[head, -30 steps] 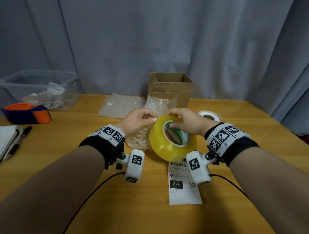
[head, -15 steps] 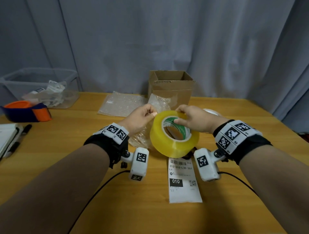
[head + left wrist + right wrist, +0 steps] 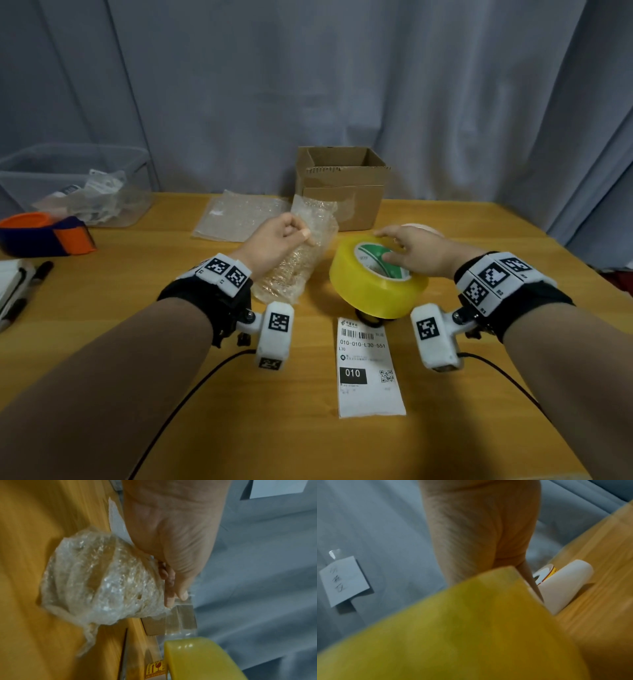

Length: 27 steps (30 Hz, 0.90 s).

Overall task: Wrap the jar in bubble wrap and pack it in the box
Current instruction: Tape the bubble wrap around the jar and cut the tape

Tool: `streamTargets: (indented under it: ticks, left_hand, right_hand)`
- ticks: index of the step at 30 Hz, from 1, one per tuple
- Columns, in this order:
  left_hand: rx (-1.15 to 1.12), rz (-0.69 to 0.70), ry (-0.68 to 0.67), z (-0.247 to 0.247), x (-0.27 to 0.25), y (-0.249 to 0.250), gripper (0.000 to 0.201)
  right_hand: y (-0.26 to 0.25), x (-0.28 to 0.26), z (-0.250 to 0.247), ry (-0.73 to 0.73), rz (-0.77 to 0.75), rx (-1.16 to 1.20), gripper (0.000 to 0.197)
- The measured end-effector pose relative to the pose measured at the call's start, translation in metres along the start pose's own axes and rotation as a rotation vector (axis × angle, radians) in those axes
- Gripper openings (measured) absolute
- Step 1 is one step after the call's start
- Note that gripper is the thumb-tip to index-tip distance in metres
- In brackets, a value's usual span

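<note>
The jar [image 3: 294,260], already swathed in bubble wrap [image 3: 102,580], is seen lying on the table [image 3: 171,342] a little left of centre, its long axis running from near-left to far-right, with the loose far end of the wrap pointed toward the box [image 3: 342,192]. The left hand [image 3: 274,243] is placed over the bundle's upper side, and in the left wrist view a clear strip of tape is pinched between its thumb and fingers [image 3: 181,593] just beyond the far end of the bundle; the strip is stretched from there toward the roll [image 3: 376,281]. The roll is gripped by the right hand [image 3: 414,253], thumb inside the core and fingers spread over the far rim, and is held just right of the jar, tilted, apparently slightly clear of the table. A label [image 3: 370,366] is lain flat nearer the person, a spare sheet [image 3: 239,216] is spread behind the left hand, and a white roll [image 3: 565,586] is partly hidden beyond the right hand

The coming move is judged to turn on this: the taped seam lies to the left of the roll, and the left hand is the nearer, so the strip would be laid across the jar's long axis while the roll is drawn away to the right. The box stands open behind, not yet filled
</note>
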State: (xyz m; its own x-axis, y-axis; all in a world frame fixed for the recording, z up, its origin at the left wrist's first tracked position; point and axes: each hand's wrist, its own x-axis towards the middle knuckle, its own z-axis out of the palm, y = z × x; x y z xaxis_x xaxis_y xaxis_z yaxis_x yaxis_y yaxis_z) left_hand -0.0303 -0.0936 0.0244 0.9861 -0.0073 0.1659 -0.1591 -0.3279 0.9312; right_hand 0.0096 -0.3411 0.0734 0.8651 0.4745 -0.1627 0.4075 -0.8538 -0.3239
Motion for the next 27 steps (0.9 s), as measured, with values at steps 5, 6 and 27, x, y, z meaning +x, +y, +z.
streamTargets:
  ticks: [5,6,27]
  left_hand:
    - [-0.040,0.011,0.030,0.001,-0.001,-0.002,0.007]
    - [-0.041,0.003,0.030,0.002,-0.002,0.000,0.009]
    - [0.060,0.010,-0.066,0.004,-0.002,0.005,0.010]
  right_hand:
    - [0.002,0.003,0.006,0.015,0.018,0.073,0.048]
    - [0.002,0.002,0.008,0.023,0.016,0.089,0.048]
    - [-0.078,0.003,0.044,-0.029,0.158,0.271,0.075]
